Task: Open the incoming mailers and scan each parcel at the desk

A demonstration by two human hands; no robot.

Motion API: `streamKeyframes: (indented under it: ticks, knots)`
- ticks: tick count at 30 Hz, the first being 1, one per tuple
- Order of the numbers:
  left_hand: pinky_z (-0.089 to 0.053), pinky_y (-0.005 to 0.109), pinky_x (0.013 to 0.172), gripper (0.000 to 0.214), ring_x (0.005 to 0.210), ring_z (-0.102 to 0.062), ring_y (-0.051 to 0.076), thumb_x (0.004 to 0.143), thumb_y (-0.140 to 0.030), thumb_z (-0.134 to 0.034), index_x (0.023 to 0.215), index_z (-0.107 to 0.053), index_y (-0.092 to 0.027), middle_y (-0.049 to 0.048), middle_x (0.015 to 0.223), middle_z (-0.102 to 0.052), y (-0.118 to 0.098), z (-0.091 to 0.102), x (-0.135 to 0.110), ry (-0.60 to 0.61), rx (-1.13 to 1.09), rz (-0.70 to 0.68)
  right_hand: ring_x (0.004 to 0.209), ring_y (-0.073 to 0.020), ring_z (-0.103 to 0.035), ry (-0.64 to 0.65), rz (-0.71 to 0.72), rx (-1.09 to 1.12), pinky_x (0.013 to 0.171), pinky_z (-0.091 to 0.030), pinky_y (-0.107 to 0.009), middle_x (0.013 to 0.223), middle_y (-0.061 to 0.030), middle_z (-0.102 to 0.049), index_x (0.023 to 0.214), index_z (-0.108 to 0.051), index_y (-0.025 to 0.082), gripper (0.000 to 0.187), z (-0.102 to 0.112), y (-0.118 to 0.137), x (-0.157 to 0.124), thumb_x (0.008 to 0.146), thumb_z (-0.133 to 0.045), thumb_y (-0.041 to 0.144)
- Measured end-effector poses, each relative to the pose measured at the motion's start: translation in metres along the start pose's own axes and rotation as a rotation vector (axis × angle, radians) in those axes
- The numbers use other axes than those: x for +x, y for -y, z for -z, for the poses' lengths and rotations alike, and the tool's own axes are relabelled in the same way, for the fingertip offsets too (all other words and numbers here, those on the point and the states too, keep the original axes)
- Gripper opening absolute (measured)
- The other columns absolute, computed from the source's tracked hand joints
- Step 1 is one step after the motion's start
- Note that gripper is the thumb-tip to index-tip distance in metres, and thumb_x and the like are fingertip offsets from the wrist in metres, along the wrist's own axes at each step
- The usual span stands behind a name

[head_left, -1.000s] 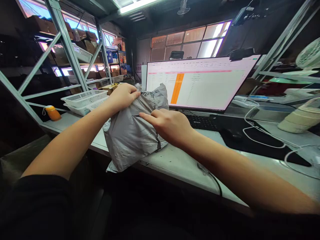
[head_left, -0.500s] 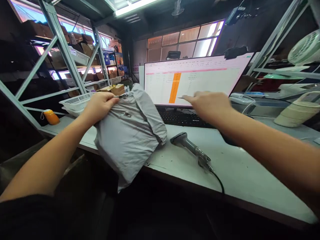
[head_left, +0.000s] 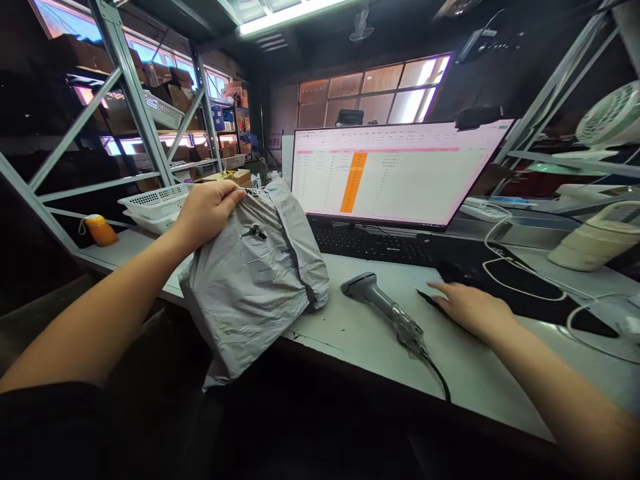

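Note:
A grey plastic mailing bag (head_left: 255, 280) hangs partly over the desk's front edge, with a small ragged hole in its upper face. My left hand (head_left: 213, 210) pinches the bag's top left edge and holds it up. What is inside the bag is hidden. On the right, my right hand (head_left: 473, 307) is low at the desk, palm down, with its fingers over a thin dark pointed tool (head_left: 425, 295) whose tip sticks out to the left. Most of that tool is covered. Between bag and right hand lies a grey barcode scanner (head_left: 375, 293), its handle wrapped in clear tape.
A monitor (head_left: 400, 173) showing a spreadsheet stands behind a black keyboard (head_left: 370, 243). White cables cross a black mat (head_left: 465, 257) at right, near a beige container (head_left: 595, 237). White baskets (head_left: 157, 203) and an orange bottle (head_left: 101, 230) sit at left below metal shelving.
My right hand has come down and right from in front of the monitor to the desk, with the dark tool. The bag has shifted slightly left and down, still in my left hand.

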State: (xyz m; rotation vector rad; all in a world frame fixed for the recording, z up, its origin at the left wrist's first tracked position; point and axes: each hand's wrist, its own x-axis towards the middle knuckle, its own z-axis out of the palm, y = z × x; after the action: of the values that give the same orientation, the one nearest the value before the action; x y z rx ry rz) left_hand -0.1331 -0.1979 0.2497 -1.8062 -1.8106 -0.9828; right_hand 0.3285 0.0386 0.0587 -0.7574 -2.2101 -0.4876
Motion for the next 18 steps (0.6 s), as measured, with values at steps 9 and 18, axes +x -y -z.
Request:
streamKeyframes:
  ticks: [9,18]
  knots:
    - [-0.037,0.03,0.064,0.036,0.069,-0.059,0.02,0.096,-0.046,-0.044,0.086,-0.067,-0.02,0.0051,0.076,-0.067,-0.039,0.005,0.0,0.104,0.249,-0.124,0.093,-0.0212,-0.058,0.029,0.688,0.197,0.077,-0.047,-0.035,0.113,-0.0132,-0.071,0.128,-0.062,0.011,0.038,0.058,0.24,0.168,0.098,-0.04,0.011]
    - [-0.047,0.037,0.074,0.073,0.101,-0.069,0.036,0.082,-0.061,-0.061,0.144,-0.046,-0.025,0.0126,0.116,-0.071,-0.037,-0.01,-0.021,0.387,0.54,-0.008,0.086,-0.0255,-0.052,0.106,0.716,-0.1,0.068,-0.03,-0.037,0.084,-0.0123,-0.07,0.087,-0.068,0.013,0.026,0.051,0.263,0.184,0.095,-0.044,0.009]
